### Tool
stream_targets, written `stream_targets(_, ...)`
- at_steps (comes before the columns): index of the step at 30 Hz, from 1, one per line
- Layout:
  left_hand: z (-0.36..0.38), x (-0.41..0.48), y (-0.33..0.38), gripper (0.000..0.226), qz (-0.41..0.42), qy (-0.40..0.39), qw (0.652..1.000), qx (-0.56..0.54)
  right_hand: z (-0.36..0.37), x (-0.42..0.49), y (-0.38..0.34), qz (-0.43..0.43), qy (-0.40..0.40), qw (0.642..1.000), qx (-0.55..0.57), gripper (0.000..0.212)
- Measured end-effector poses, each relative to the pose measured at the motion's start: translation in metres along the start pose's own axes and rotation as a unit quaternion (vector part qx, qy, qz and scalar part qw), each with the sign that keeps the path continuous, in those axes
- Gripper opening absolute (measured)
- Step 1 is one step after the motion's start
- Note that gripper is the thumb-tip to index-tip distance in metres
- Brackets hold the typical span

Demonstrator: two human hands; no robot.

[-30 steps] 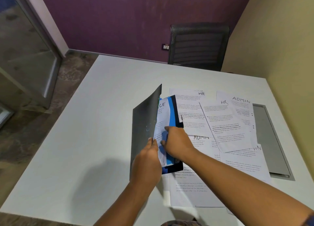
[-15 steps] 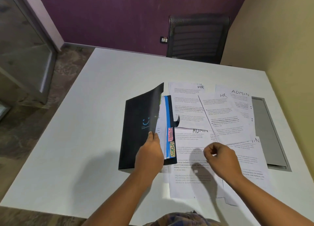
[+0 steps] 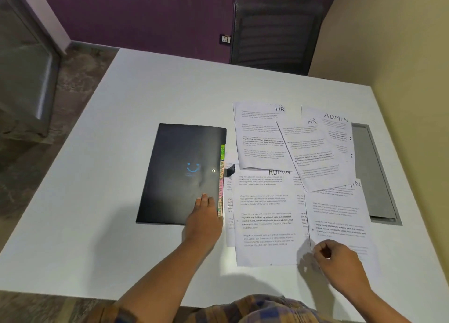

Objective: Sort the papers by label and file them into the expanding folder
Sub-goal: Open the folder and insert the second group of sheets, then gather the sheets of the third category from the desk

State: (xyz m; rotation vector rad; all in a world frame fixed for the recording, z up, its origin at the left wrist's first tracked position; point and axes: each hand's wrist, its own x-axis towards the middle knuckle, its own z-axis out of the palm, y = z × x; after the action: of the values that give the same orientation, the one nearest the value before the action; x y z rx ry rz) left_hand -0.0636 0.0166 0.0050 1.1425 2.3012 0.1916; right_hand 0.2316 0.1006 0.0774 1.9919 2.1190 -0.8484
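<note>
The expanding folder (image 3: 184, 174) now lies closed on the tabletop (image 3: 97, 201), left hand (image 3: 202, 222) flat on its cover. Right of the folder, the right hand (image 3: 337, 262) pinches an ADMIN sheet (image 3: 340, 215), likely filed next.

My fingers (image 3: 205, 201) rest on the folder (image 3: 184, 172): smooth, semi-gloss black plastic. Papers (image 3: 267, 215): matt white. Desk (image 3: 121, 152): smooth, matt white laminate.
</note>
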Motion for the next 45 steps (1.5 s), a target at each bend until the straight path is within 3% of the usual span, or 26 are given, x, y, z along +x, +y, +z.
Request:
stream_targets(13, 0.022, 0.016, -0.027, 0.062, -0.023, 0.009, 0.999, -0.022, -0.007, 0.005, 0.015, -0.009, -0.016, 1.000, 0.019, 0.016)
stream_targets(20, 0.025, 0.012, -0.036, 0.062, -0.036, 0.027, 0.999, 0.029, -0.013, 0.026, 0.044, -0.028, -0.045, 0.998, 0.031, 0.015)
stream_targets(25, 0.024, 0.003, -0.010, 0.094, -0.106, 0.040, 0.988, 0.106, -0.024, 0.055, 0.074, -0.037, -0.060, 0.997, 0.042, 0.007)
stream_targets(28, 0.030, -0.007, 0.016, 0.107, -0.098, 0.032, 0.985, 0.140, -0.028, 0.069, 0.091, -0.059, -0.087, 0.994, 0.044, 0.025)
stream_targets(33, 0.050, -0.028, 0.048, 0.080, -0.063, 0.051, 0.995, 0.059, -0.031, 0.086, 0.117, -0.115, -0.096, 0.989, 0.018, 0.032)
stream_targets(38, 0.067, -0.042, 0.073, 0.062, -0.118, 0.067, 0.989, -0.059, -0.022, 0.103, 0.149, -0.123, -0.112, 0.981, -0.096, 0.076)
stream_targets(41, 0.073, -0.047, 0.088, 0.056, -0.154, 0.091, 0.979, -0.093, -0.019, 0.105, 0.160, -0.149, -0.119, 0.974, -0.121, 0.079)
stream_targets(45, 0.080, -0.049, 0.098, 0.026, -0.176, 0.095, 0.976, -0.082, -0.017, 0.107, 0.167, -0.162, -0.120, 0.970, -0.138, 0.078)
